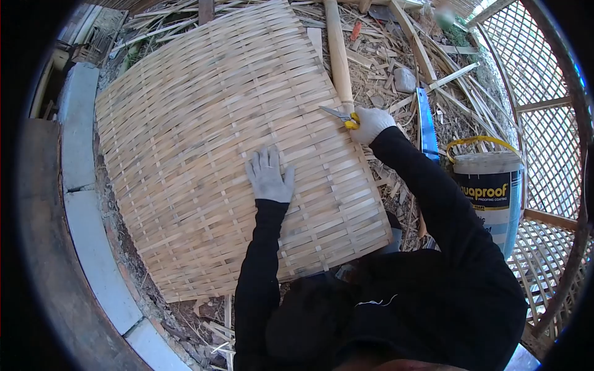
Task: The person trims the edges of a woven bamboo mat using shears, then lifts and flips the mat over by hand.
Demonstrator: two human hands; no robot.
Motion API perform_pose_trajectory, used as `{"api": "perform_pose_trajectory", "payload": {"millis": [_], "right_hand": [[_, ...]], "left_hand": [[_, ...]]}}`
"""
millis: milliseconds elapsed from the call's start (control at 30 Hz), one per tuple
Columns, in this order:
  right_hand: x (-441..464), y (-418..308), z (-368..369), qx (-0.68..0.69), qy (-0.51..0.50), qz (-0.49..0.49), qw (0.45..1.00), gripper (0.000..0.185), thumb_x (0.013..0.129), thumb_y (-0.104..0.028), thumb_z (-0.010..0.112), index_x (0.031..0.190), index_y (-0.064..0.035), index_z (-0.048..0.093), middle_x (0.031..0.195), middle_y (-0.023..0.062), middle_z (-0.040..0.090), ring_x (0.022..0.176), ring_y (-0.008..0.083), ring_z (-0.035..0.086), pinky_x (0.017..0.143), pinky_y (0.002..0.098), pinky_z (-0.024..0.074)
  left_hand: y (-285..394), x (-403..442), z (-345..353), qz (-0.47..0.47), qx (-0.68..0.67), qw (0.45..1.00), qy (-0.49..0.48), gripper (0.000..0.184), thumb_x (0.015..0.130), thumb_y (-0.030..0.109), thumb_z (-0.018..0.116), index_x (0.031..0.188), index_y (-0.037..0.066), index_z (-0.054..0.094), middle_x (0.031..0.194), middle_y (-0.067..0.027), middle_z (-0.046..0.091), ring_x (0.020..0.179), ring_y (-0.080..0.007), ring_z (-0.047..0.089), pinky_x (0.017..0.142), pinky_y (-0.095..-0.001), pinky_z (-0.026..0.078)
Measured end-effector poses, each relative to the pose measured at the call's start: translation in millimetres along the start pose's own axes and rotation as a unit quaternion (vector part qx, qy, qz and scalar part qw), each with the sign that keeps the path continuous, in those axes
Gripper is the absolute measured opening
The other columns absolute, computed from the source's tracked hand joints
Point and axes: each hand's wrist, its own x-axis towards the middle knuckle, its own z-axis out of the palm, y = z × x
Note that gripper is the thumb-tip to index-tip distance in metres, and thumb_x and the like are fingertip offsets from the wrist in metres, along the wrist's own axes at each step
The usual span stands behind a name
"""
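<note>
A large woven bamboo panel (204, 136) lies in front of me and fills the middle of the view. My left hand (270, 176), in a pale work glove, rests flat on the weave with its fingers spread. Near the panel's right edge, my gloved right hand (373, 125) is closed around the yellow handles of a pair of scissors (334, 113). The metal blades point left, over the panel's edge strips. Whether the blades touch a strip I cannot tell.
A bamboo pole (337, 52) lies along the panel's upper right edge. To the right are a blue saw (426, 123), a grey stone (404, 80) and a paint bucket (489, 185). Bamboo scraps litter the ground. Pale blocks (99, 247) line the left; a lattice fence (529, 55) stands right.
</note>
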Motion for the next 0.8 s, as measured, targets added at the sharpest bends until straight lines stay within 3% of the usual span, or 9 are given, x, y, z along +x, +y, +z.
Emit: {"api": "perform_pose_trajectory", "payload": {"millis": [233,333,533,633,800], "right_hand": [[-3,-1,-1,-0.059,-0.033,-0.039,0.997,0.053,0.085,-0.051,0.075,0.112,-0.0043,0.073,0.102,0.0201,0.078,0.099,0.0379,0.076,0.085,0.0488,0.0603],[-4,-3,-3,-0.054,-0.019,-0.059,0.997,0.050,0.083,-0.044,0.075,0.115,-0.0052,0.069,0.099,0.0208,0.077,0.097,0.0400,0.075,0.084,0.0504,0.0599],[-12,-3,-8,-0.085,-0.024,-0.054,0.995,0.045,0.087,-0.044,0.074,0.111,-0.0058,0.071,0.100,0.0199,0.077,0.097,0.0387,0.076,0.083,0.0501,0.0603],[-10,-7,0,-0.086,-0.010,-0.060,0.994,0.044,0.089,-0.045,0.074,0.108,-0.0060,0.072,0.098,0.0195,0.077,0.095,0.0389,0.076,0.083,0.0500,0.0604],[-10,-10,-3,-0.081,-0.007,-0.069,0.994,0.043,0.089,-0.046,0.074,0.109,-0.0075,0.073,0.095,0.0191,0.077,0.093,0.0385,0.076,0.082,0.0506,0.0600]], "left_hand": [[26,-48,-13,-0.005,-0.019,0.998,-0.054,0.073,0.095,0.039,0.069,0.156,0.004,0.049,0.162,-0.0223,0.044,0.150,-0.0474,0.036,0.127,-0.0625,0.017],[33,-64,-13,-0.005,-0.031,0.996,-0.081,0.076,0.096,0.048,0.065,0.157,0.005,0.049,0.165,-0.0218,0.041,0.153,-0.0447,0.032,0.128,-0.0623,0.013],[36,-79,-16,0.008,-0.039,0.996,-0.081,0.075,0.096,0.048,0.064,0.157,0.005,0.050,0.165,-0.0208,0.041,0.153,-0.0440,0.032,0.128,-0.0610,0.011],[38,-80,-17,0.016,-0.039,0.998,-0.056,0.074,0.095,0.040,0.069,0.155,0.001,0.051,0.160,-0.0248,0.047,0.150,-0.0481,0.037,0.127,-0.0607,0.018],[36,-81,-18,0.017,-0.054,0.997,-0.048,0.071,0.095,0.044,0.067,0.153,0.004,0.054,0.161,-0.0221,0.046,0.150,-0.0446,0.036,0.127,-0.0599,0.017]]}}
